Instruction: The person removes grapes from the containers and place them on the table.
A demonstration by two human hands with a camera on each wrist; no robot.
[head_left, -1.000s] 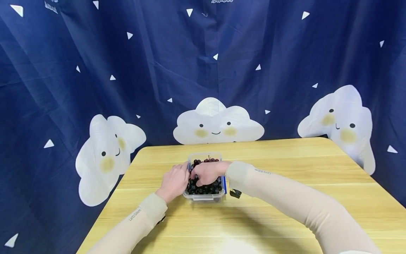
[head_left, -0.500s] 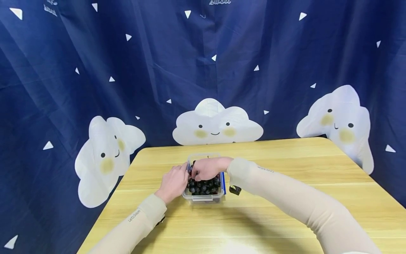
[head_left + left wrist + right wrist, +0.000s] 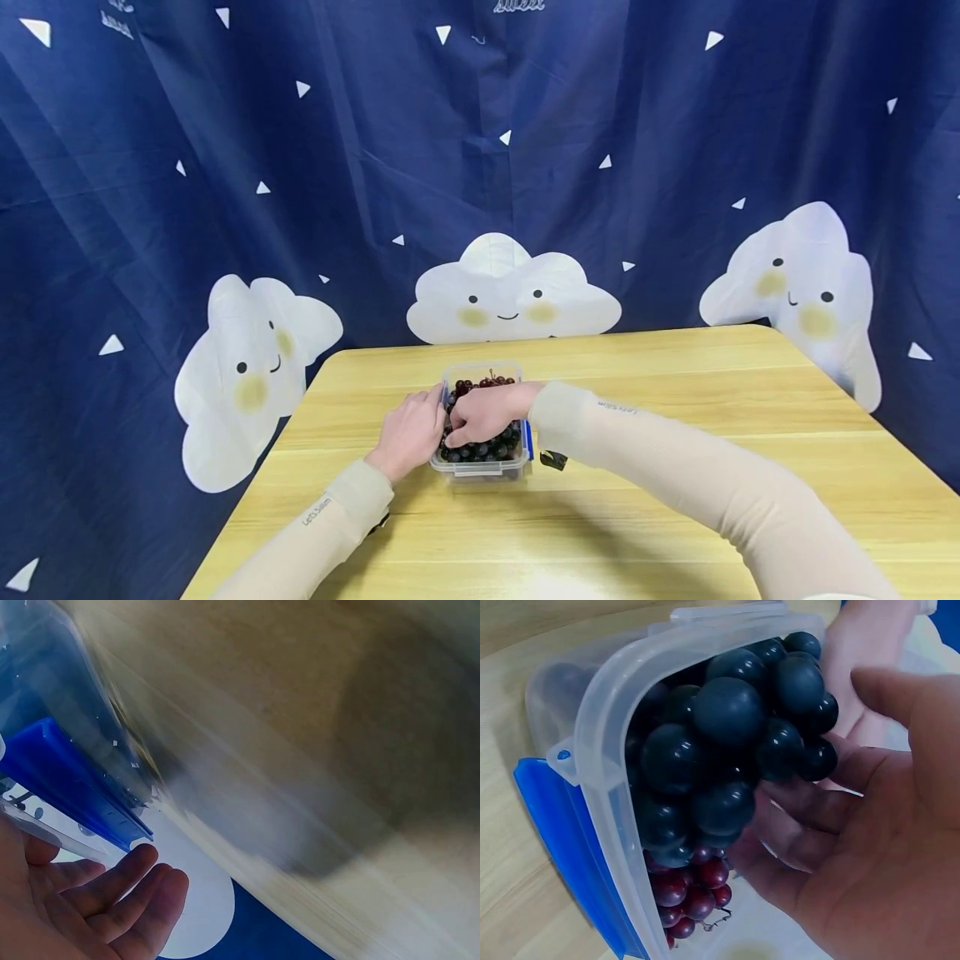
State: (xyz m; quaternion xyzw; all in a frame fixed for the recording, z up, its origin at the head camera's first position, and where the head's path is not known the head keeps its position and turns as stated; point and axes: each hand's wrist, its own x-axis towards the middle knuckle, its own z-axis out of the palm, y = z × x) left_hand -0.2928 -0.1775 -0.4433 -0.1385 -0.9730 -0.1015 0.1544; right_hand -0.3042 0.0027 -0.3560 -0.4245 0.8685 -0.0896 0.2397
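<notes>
A clear plastic food container [image 3: 478, 468] with blue side latches [image 3: 566, 840] stands on the table, filled with dark grapes [image 3: 727, 712] and a bunch of smaller red grapes [image 3: 694, 892]. At its left side my left hand [image 3: 411, 429] rests against the wall and rim; in the left wrist view its fingers [image 3: 124, 900] lie loosely bent beside the blue latch, and the thumb is hidden. My right hand [image 3: 487, 412] reaches over the container from the right. Its fingers [image 3: 787, 825] touch the dark grapes, with the thumb apart from them.
The wooden table [image 3: 637, 517] extends around the container on every side. Behind it hangs a dark blue curtain [image 3: 360, 167] with white clouds and triangles. My right forearm [image 3: 675, 467] crosses above the table's right half.
My right hand shifted toward the far part of the container, then came back nearer over the dark grapes, uncovering the red grapes again. My left hand has stayed at the container's side.
</notes>
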